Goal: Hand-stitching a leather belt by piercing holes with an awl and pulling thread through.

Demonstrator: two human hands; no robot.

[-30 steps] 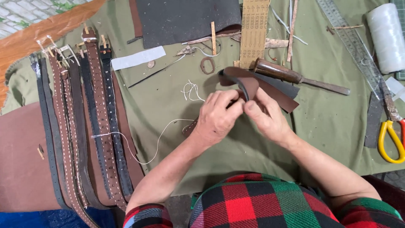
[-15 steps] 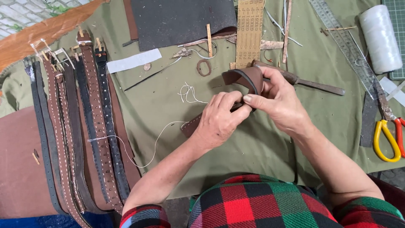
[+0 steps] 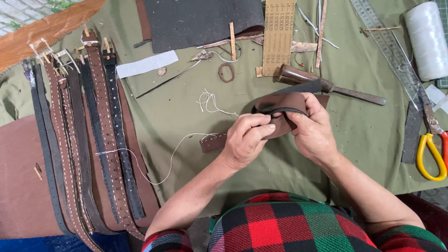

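Brown leather strap point(image 3: 280, 109), near the cloth's point(image 3: 186, 116) centre, is folded over; left hand point(image 3: 245, 140) and right hand point(image 3: 313, 128) both pinch the fold, apparently steadying it for the trailing white thread point(image 3: 158, 161).

Both my hands, left hand point(image 3: 245, 140) & right hand point(image 3: 313, 130), sit mid-cloth on the brown leather strap point(image 3: 280, 109). Open green cloth point(image 3: 186, 112) to the left of them, only a loose white thread point(image 3: 154, 158) trailing across it. Further left: row of finished belts point(image 3: 88, 135) blocks the way. Just behind the strap, an awl-type tool w/ wooden handle point(image 3: 326, 85) lies close, tight gap. Right side: free cloth up to the metal ruler point(image 3: 392, 51), yellow-handled scissors point(image 3: 431, 151) & thread spool point(image 3: 427, 39). Far edge crowded w/ dark leather sheet point(image 3: 205, 21) & scraps.
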